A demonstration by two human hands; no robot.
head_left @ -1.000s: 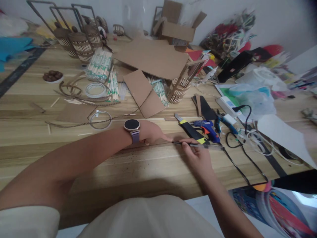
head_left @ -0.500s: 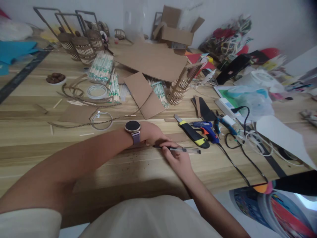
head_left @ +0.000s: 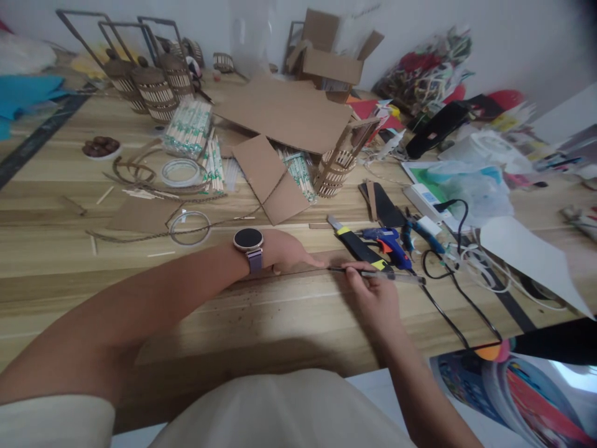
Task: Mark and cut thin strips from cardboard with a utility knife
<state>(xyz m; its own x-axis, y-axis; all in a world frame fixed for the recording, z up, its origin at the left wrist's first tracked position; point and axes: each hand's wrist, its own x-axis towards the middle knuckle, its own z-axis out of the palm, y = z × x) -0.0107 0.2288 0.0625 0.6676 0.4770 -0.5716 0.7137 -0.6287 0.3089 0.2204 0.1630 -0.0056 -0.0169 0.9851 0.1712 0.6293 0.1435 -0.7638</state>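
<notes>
My left hand (head_left: 289, 252), below a watch (head_left: 249, 239) on the wrist, presses on a thin brown strip (head_left: 298, 274) lying along the wooden table. Its index finger stretches right along the strip; the other fingers are mostly tucked under. My right hand (head_left: 373, 292) pinches a dark pen (head_left: 396, 276), whose tip points left just beyond the left fingertip. Behind the right hand lies a black and yellow utility knife (head_left: 357, 242), its lower end partly covered by the pen and hand. A blue glue gun (head_left: 389, 242) rests beside the knife.
Cardboard pieces (head_left: 275, 180), stick bundles (head_left: 189, 124) and tape rolls (head_left: 180, 172) lie beyond my left arm. A small slatted lantern (head_left: 336, 171) stands behind the knife. Pliers (head_left: 424, 236), black cables and a power strip (head_left: 426, 202) are at the right.
My right hand has slid to the right with the pen, and now partly hides the knife's end. My left hand has stayed nearly in place, its index finger now more visible.
</notes>
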